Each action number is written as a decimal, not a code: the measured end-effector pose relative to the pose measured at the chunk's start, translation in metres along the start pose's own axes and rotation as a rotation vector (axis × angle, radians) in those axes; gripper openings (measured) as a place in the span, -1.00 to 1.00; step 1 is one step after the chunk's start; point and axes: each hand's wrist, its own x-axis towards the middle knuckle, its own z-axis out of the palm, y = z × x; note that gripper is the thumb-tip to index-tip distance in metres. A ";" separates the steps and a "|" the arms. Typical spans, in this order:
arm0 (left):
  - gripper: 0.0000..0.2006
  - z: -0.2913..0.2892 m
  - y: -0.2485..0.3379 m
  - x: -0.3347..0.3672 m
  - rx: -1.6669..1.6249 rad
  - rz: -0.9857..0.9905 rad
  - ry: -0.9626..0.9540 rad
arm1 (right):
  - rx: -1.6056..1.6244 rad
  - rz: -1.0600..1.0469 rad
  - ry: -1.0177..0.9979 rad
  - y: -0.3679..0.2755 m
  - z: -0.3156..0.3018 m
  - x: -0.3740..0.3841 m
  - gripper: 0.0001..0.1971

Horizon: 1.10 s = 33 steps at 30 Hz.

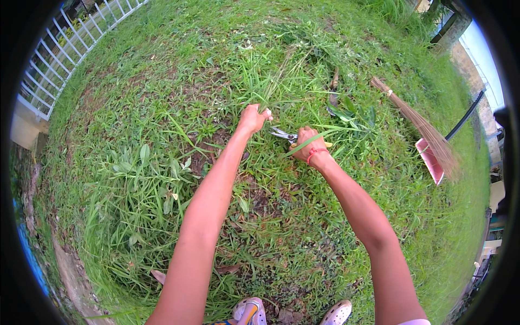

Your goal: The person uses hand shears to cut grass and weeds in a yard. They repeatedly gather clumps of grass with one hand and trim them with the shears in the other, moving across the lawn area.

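Observation:
My left hand [253, 118] is closed round a bunch of long grass [273, 86], whose blades fan out up and to the right. Just to its right, my right hand [310, 142] grips pruning shears [283, 134] with yellow handles and metal blades. The blades point left toward my left hand and look parted, with a small gap between tip and hand. A red string bracelet [316, 154] circles my right wrist. Beyond the shears lies a knife-like tool [333, 93] with a brown handle, partly hidden by grass and leaves.
A stick broom [414, 119] lies to the right, its bristles over a pink dustpan [429, 160] with a black handle. At left is a heap of cut weeds [143, 189]. A white metal fence [59, 59] borders the far left. My shoes [337, 313] stand at the lower edge.

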 end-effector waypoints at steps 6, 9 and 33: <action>-0.78 -0.007 0.017 -0.017 0.130 -0.006 -0.055 | 0.052 -0.198 -0.034 -0.051 -0.005 0.019 -0.69; -0.78 -0.030 0.027 -0.034 0.137 -0.006 -0.163 | 0.149 -0.382 -0.149 -0.075 -0.013 -0.006 -0.71; -0.77 -0.066 -0.031 -0.054 0.179 0.050 -0.021 | 2.153 0.406 -1.052 -0.135 0.033 0.010 -0.81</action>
